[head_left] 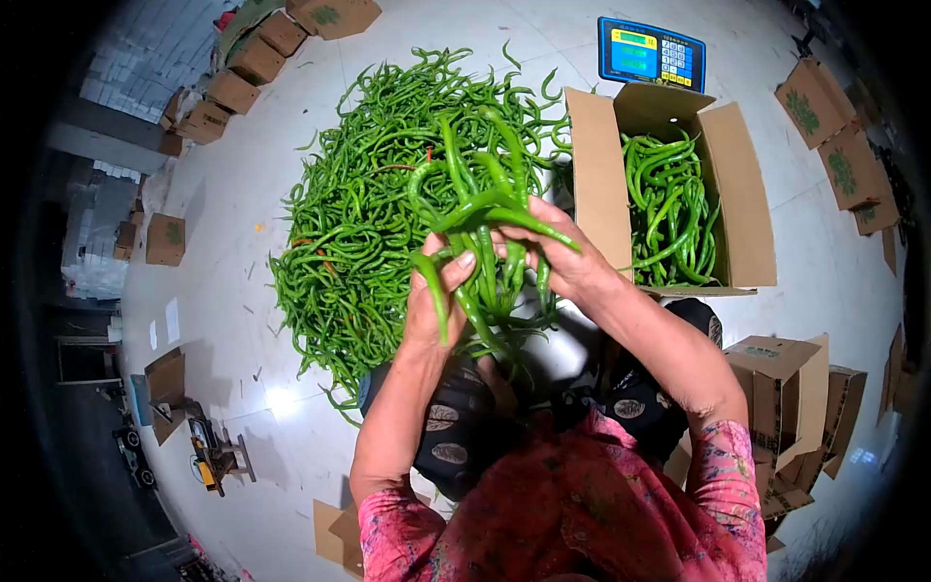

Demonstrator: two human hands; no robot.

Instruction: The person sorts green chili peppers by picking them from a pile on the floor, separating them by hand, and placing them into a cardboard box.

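Both my hands are raised in front of me around one bunch of long green peppers [485, 206]. My left hand [433, 296] has its fingers closed on the near left side of the bunch, the thumb lying over it. From the right, my right hand [561, 254] grips the same bunch, its fingers partly hidden behind the peppers. Below and beyond the bunch spreads a big pile of green peppers [354, 209] on the floor, with a few red ones among them. To the right, an open cardboard box [596, 184] holds more green peppers [669, 209].
A scale display [652, 54] stands behind the box. Empty cartons [776, 388] are stacked at the lower right. Other boxes line the upper left [233, 92] and right [849, 165]. A yellow and black device [208, 461] sits at the lower left.
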